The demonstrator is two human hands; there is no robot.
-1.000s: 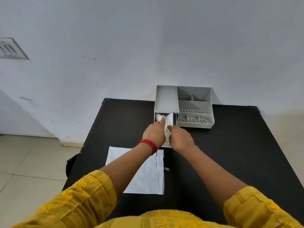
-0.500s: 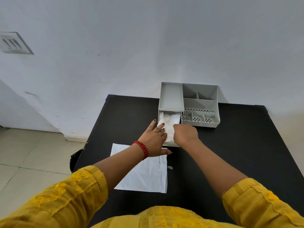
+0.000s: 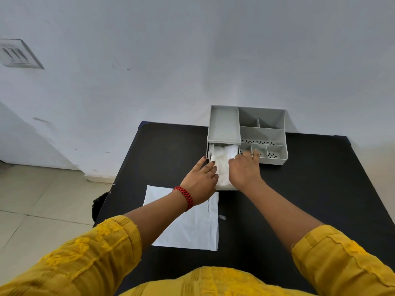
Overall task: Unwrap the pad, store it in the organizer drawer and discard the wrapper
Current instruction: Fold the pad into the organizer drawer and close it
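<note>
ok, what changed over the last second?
The pad, pinched upright by both hands a second ago, now lies in the open drawer. Left hand let go and spread at the drawer's left edge; right hand rests on its right side. Wrapper and organizer stayed.

A pale, slightly scuffed wall [image 3: 192, 60] rises beyond the hands, with a vent plate [image 3: 17, 54] set in it far up to their left. A black table [image 3: 320, 189] stands against the wall beneath the hands. Beige floor tiles [image 3: 42, 199] lie left of the left hand, meeting a white skirting [image 3: 98, 178].
</note>
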